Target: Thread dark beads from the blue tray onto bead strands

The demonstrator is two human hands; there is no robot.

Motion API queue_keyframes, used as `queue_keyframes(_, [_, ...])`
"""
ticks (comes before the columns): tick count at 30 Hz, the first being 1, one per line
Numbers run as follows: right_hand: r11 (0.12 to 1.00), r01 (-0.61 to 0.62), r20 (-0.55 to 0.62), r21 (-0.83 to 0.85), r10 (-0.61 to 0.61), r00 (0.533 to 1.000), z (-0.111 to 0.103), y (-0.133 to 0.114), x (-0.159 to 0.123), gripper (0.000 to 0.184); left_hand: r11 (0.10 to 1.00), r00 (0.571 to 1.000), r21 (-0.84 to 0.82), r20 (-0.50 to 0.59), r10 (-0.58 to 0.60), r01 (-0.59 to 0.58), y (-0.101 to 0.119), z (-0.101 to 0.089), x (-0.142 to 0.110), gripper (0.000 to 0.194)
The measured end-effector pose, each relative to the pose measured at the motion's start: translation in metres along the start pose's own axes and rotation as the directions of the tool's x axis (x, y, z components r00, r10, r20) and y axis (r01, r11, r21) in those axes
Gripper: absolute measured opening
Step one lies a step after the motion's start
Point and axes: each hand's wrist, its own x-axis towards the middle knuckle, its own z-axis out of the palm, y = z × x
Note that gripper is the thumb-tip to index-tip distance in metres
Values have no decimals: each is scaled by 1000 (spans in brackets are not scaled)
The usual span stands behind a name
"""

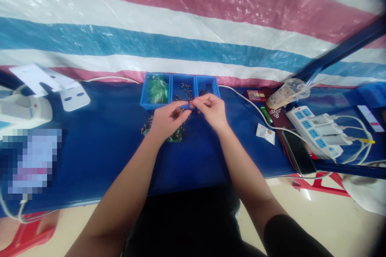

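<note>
My left hand (168,119) and my right hand (212,111) meet at the fingertips just in front of the blue bins. Thumb and forefinger of my right hand are pinched together. The curled fingers of my left hand come up against them, around something too small to make out. Under my left hand lies a green plastic bag (175,139) with small brass-coloured metal parts, partly covered. The left blue bin (147,107) holds a crumpled green bag (158,88). More small metal parts (186,87) lie in the middle bin, and dark small pieces (205,89) in the right bin.
To the right are a plastic drink cup (286,93), a white power strip (313,132) with plugged cables, a dark phone (298,150) and a small white packet (265,133). A white stand (75,95) and a blurred-out screen (35,162) are at left. Striped sheeting (181,40) hangs behind.
</note>
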Motion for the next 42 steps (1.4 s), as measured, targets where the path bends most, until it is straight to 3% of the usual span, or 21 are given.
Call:
queue_keyframes(7, [1000, 12, -82, 25, -10, 997, 12, 0, -5, 35, 997, 999, 70, -46, -4, 7, -1, 4, 1, 22])
queue_keyframes(17, [997, -57, 88, 46, 53, 995, 7, -2, -4, 44, 994, 993, 103, -112, -27, 39, -1, 3, 0, 11])
queue_keyframes(22, [998, -45, 121, 45, 39, 992, 6, -2, -4, 34, 992, 989, 118, -145, -19, 36, -1, 2, 1, 8])
queue_keyframes(42, [999, -43, 115, 24, 40, 993, 6, -2, -4, 33, 997, 995, 72, -93, -20, 27, -3, 1, 1, 16])
